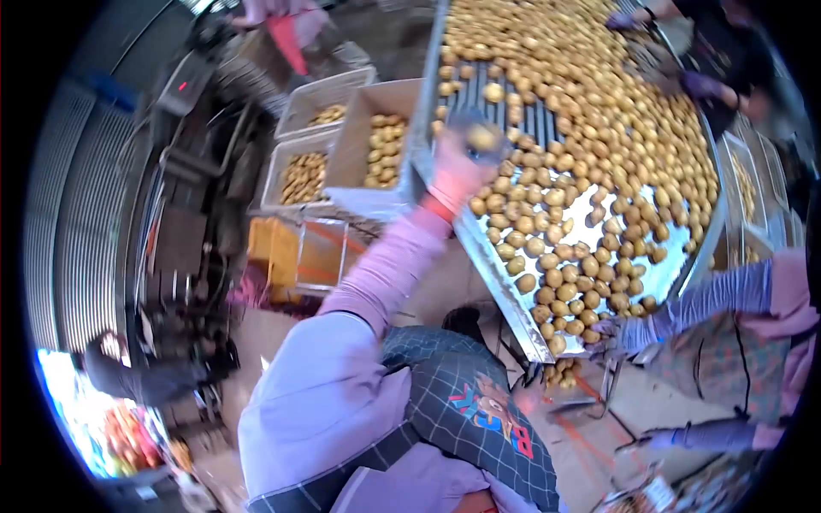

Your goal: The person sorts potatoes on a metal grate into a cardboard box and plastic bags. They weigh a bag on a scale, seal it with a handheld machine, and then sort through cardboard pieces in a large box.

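Note:
My left hand (466, 158), in a dark glove and blurred by motion, reaches over the left edge of the sorting table. In its fingers is a round yellow-brown fruit (484, 137). Many more of these fruits (590, 128) cover the table, thickest toward the far end and looser near me. Below the table's near corner, my right hand (530, 389) is partly visible beside my checked apron (479, 393). It is blurred, and its fingers do not show clearly. Several fruits (562, 373) lie just past it, under the table end.
Left of the table stand a fruit-filled box (346, 154), white crates (274, 184) and a yellow crate (272, 252). A co-worker's sleeved arm (701, 299) reaches to the table's near end from the right. Another co-worker's gloved hand (701, 85) is at the far right edge.

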### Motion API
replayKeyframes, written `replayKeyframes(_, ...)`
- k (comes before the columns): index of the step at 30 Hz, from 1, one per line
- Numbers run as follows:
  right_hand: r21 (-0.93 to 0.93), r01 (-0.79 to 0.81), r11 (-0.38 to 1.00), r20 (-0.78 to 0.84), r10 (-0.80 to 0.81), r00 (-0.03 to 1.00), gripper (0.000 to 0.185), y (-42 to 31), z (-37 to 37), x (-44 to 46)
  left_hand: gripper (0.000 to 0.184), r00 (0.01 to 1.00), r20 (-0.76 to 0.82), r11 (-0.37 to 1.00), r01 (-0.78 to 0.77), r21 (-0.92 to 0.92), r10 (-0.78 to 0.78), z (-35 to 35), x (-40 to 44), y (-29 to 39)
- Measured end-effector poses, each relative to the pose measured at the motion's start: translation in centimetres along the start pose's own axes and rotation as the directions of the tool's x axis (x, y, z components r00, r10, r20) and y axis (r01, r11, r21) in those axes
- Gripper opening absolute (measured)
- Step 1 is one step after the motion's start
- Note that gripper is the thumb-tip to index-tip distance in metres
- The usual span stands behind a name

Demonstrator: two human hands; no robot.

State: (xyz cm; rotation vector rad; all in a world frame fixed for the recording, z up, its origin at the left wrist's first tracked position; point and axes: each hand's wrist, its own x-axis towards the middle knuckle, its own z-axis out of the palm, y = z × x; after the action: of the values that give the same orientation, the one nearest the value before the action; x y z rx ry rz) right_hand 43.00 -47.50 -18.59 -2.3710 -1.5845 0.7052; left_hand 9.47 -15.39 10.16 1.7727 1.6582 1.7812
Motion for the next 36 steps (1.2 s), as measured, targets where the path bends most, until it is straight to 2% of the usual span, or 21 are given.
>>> replayKeyframes(1, 0.046, 0.13, 0.99, -0.063, -0.127, 0.99, 0.053, 0.6, 0.0, 0.0, 0.036, 0.956, -0.295, 0.999, 0.024, 0.043, -0.011, -4.3, 1.6, -1.0)
replayKeyframes(2, 0.036, 0.179, 0.983, -0.058, -0.177, 0.983, 0.053, 1.0, 0.0, 0.2, 0.04, 0.975, -0.221, 0.928, 0.052, 0.37, 0.033, -10.9, 3.4, -3.2)
replayKeyframes(3, 0.082, 0.238, 0.968, -0.132, -0.226, 0.965, 0.051, 1.2, 0.2, 0.2, 0.055, 0.934, -0.352, 0.812, 0.252, 0.526, -0.063, -15.9, 2.6, -5.4)
replayKeyframes(5, 0.121, 0.331, 0.936, -0.206, -0.303, 0.931, 0.049, 2.0, 0.1, 0.0, 0.073, 0.858, -0.483, 0.387, 0.392, 0.835, 0.172, -24.6, -2.6, -8.1)
replayKeyframes(7, 0.245, 0.226, 0.943, -0.157, -0.191, 0.969, 0.048, 1.7, -0.5, -1.0, 0.082, 0.841, -0.525, 0.587, 0.359, 0.725, 0.134, -30.0, -12.5, -0.9)
replayKeyframes(8, 0.14, 0.316, 0.938, -0.213, -0.283, 0.935, 0.039, 1.9, -0.5, -1.1, 0.082, 0.848, -0.514, 0.576, 0.357, 0.735, 0.13, -32.4, -19.0, -0.1)
replayKeyframes(10, 0.09, 0.283, 0.955, -0.095, -0.274, 0.957, 0.032, 2.2, -1.6, -0.7, 0.072, 0.851, -0.521, 0.555, 0.468, 0.687, -0.073, -34.4, -34.2, 4.2)
replayKeyframes(11, 0.038, 0.227, 0.973, 0.02, -0.228, 0.974, 0.025, 2.2, -1.8, -0.6, 0.07, 0.723, -0.594, 0.601, 0.662, 0.449, -0.353, -34.2, -41.8, 8.1)
replayKeyframes(12, 0.086, 0.269, 0.959, 0.045, -0.273, 0.961, 0.024, 1.7, -2.0, -0.7, 0.066, 0.693, -0.59, 0.375, 0.721, 0.583, -0.414, -35.0, -52.1, 9.9)
replayKeyframes(13, 0.136, 0.307, 0.942, 0.064, -0.318, 0.946, 0.022, 2.0, -2.4, -0.5, 0.064, 0.697, -0.563, 0.547, 0.708, 0.446, -0.444, -35.6, -60.0, 13.7)
replayKeyframes(15, 0.544, -0.215, 0.811, 0.577, -0.175, 0.798, 0.03, 6.4, 5.4, 6.8, 0.056, 0.321, -0.635, 0.292, 0.944, 0.155, -0.703, -36.2, -75.4, 21.0)
replayKeyframes(17, 0.245, 0.205, 0.948, 0.159, -0.248, 0.956, 0.036, 5.3, 5.6, 2.9, 0.048, 0.205, -0.708, 0.126, 0.979, 0.163, -0.676, -36.9, -86.6, 27.5)
replayKeyframes(22, 0.202, 0.445, 0.873, 0.293, -0.487, 0.823, 0.045, 14.7, -1.6, -11.6, 0.036, 0.113, -0.738, 0.37, 0.908, -0.194, -0.665, -34.3, -97.7, 38.2)
replayKeyframes(25, 0.255, 0.525, 0.812, 0.399, -0.583, 0.707, 0.046, 29.7, -4.1, -17.1, 0.043, 0.241, -0.562, 0.436, 0.867, -0.243, -0.791, -28.0, -96.2, 40.3)
replayKeyframes(27, 0.049, 0.54, 0.84, 0.543, -0.476, 0.692, 0.046, 39.2, -6.9, -20.6, 0.049, 0.431, -0.361, 0.53, 0.811, -0.247, -0.827, -22.7, -92.9, 42.0)
replayKeyframes(28, 0.006, 0.597, 0.803, 0.578, -0.49, 0.653, 0.045, 42.1, -8.8, -22.9, 0.053, 0.519, -0.222, 0.545, 0.834, -0.079, -0.826, -20.4, -93.2, 40.7)
replayKeyframes(29, -0.02, 0.656, 0.754, 0.619, -0.506, 0.6, 0.045, 43.9, -10.9, -24.8, 0.059, 0.492, -0.101, 0.502, 0.853, -0.145, -0.865, -17.9, -89.7, 43.8)
replayKeyframes(30, -0.045, 0.672, 0.739, 0.647, -0.492, 0.583, 0.045, 46.1, -12.5, -25.5, 0.068, 0.649, -0.004, 0.647, 0.758, 0.078, -0.761, -14.5, -93.4, 39.7)
replayKeyframes(33, 0.017, 0.793, 0.609, 0.812, -0.471, 0.345, 0.044, 48.8, -14.1, -27.1, 0.075, 0.468, 0.191, 0.432, 0.879, -0.203, -0.863, -6.9, -95.3, 40.6)
replayKeyframes(35, 0.018, 1.0, -0.007, 0.945, -0.325, -0.02, 0.037, 49.0, -13.3, -28.3, 0.066, 0.544, 0.084, 0.478, 0.792, -0.38, -0.835, -2.7, -98.4, 41.1)
replayKeyframes(36, 0.042, 0.998, -0.039, 0.955, -0.291, -0.052, 0.037, 48.7, -12.4, -28.6, 0.066, 0.517, 0.05, 0.458, 0.795, -0.398, -0.855, -2.9, -102.1, 40.9)
